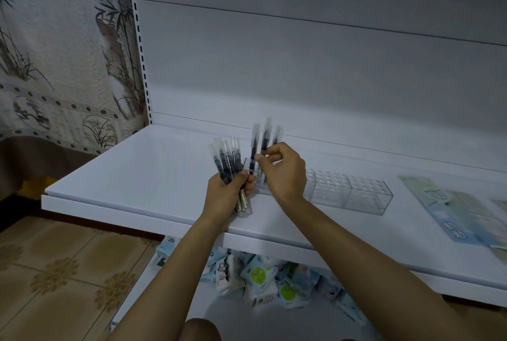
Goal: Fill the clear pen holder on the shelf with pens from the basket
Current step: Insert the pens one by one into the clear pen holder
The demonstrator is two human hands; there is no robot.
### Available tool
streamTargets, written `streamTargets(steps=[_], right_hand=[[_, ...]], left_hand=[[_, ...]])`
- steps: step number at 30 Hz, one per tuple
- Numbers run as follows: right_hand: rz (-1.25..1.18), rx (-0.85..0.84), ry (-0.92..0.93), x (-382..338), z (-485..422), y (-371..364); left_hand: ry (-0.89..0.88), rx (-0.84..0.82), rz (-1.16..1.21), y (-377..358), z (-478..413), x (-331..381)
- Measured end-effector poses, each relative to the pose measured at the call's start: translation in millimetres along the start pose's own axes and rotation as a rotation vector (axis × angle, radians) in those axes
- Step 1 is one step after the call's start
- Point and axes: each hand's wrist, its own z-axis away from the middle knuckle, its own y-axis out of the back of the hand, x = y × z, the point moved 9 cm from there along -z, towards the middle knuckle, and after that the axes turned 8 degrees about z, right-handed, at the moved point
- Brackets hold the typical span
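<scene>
Left hand (227, 194) grips a fan of pens (226, 161); right hand (284, 173) pinches one pen (265, 139) upright over the left end of the clear pen holder (354, 192).

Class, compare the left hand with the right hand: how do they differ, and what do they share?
The left hand grips a fanned bundle of pens in its fist; the right hand pinches one pen. The left hand sits left of the clear pen holder; the right hand overlaps it. Both hold pens cap-up.
</scene>
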Motion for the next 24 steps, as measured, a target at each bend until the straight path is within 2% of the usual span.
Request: streamTargets(steps=[11,24], right_hand=[[0.094,-0.047,0.078,-1.6,-1.1,-3.8],[0.03,-0.042,0.09,1.5,-2.5,-0.5]], left_hand=[[-0.022,-0.008,-0.015,-1.7,2.7,3.9],[-0.021,-0.007,-0.031,-0.8,2.4,3.4]])
